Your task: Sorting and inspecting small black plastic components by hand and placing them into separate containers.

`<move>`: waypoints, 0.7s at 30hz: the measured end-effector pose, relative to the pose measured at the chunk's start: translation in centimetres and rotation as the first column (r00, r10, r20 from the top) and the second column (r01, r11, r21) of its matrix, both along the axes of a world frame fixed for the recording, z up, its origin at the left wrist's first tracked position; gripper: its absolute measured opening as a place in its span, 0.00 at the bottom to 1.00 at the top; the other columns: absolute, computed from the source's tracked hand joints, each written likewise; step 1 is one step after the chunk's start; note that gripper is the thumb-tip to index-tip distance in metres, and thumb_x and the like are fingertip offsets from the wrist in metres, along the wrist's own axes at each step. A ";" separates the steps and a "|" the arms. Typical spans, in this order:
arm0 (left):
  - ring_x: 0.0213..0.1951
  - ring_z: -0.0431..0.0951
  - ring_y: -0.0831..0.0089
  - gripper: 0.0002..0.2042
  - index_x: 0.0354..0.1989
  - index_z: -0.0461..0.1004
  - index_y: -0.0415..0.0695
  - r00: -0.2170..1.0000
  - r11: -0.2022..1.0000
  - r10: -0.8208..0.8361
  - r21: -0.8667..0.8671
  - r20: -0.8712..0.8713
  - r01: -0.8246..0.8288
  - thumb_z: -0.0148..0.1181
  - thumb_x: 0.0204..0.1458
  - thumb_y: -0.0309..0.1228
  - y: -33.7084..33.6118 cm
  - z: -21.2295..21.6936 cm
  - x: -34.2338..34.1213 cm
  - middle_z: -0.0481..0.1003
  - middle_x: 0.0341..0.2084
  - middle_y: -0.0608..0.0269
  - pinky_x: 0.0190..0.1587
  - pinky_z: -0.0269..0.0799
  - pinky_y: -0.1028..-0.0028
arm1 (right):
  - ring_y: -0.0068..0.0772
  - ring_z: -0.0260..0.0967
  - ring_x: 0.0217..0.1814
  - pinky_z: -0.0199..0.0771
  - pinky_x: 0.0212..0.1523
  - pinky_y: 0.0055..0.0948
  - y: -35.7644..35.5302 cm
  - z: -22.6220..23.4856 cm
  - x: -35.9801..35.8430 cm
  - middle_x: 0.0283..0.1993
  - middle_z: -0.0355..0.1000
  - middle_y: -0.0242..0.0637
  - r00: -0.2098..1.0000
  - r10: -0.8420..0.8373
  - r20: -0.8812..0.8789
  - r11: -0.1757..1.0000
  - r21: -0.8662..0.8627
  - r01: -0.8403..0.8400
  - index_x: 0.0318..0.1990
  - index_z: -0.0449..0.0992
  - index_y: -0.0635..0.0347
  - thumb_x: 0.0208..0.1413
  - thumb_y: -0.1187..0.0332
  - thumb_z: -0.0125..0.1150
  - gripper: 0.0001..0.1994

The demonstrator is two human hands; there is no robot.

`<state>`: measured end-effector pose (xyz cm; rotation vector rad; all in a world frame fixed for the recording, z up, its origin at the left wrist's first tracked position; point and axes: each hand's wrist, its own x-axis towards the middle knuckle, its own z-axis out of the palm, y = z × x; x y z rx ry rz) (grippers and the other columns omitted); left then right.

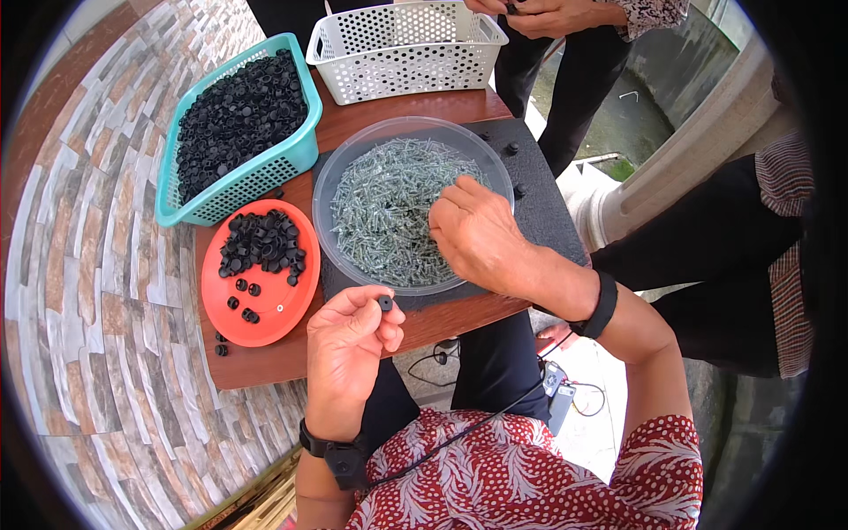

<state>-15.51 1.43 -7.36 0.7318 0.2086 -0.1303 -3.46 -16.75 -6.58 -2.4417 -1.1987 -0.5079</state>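
My left hand pinches a small black plastic cap between thumb and fingers, just off the near edge of the table. Over the right side of a round, clear plastic tub, my right hand reaches down with its fingers bent together. Thin silvery screws or nails fill the tub in a tangled heap. Whatever the right fingertips hold is hidden behind the hand. To the left, an orange-red plate carries a pile of black caps, with several loose ones nearer its front.
A turquoise basket full of black caps stands at the back left. Behind the tub is a white perforated basket. Loose caps lie on the dark mat. Another person's hands are at the top; someone else's legs are at right.
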 end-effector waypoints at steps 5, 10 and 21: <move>0.24 0.71 0.74 0.10 0.39 0.72 0.31 1.000 1.000 0.013 -0.002 0.013 -0.013 0.58 0.51 0.25 0.0 0.0 0.2 0.74 0.27 0.52 0.28 0.65 0.75 | 0.45 0.66 0.32 0.65 0.32 0.38 -1.6 0.4 -0.7 0.25 0.68 0.42 0.916 0.057 -0.398 0.916 0.386 0.111 0.24 0.69 0.65 0.43 0.78 0.57 0.03; 0.26 0.68 0.74 0.09 0.39 0.71 0.34 0.999 0.996 -0.005 0.085 0.037 0.002 0.55 0.53 0.26 -0.2 0.3 0.9 0.72 0.27 0.56 0.27 0.63 0.75 | 0.41 0.66 0.28 0.64 0.30 0.36 -2.2 0.5 -1.2 0.23 0.67 0.40 0.818 0.078 -0.570 0.858 0.457 0.236 0.26 0.69 0.64 0.45 0.78 0.58 0.04; 0.27 0.69 0.75 0.08 0.40 0.71 0.34 0.997 0.994 0.009 0.109 0.073 -0.017 0.55 0.54 0.25 -1.8 1.5 2.5 0.72 0.28 0.56 0.28 0.63 0.75 | 0.20 0.66 0.28 0.65 0.29 0.22 -1.3 1.4 -1.2 0.25 0.68 0.32 0.734 0.210 -0.646 0.772 0.570 0.281 0.31 0.71 0.65 0.48 0.78 0.60 0.04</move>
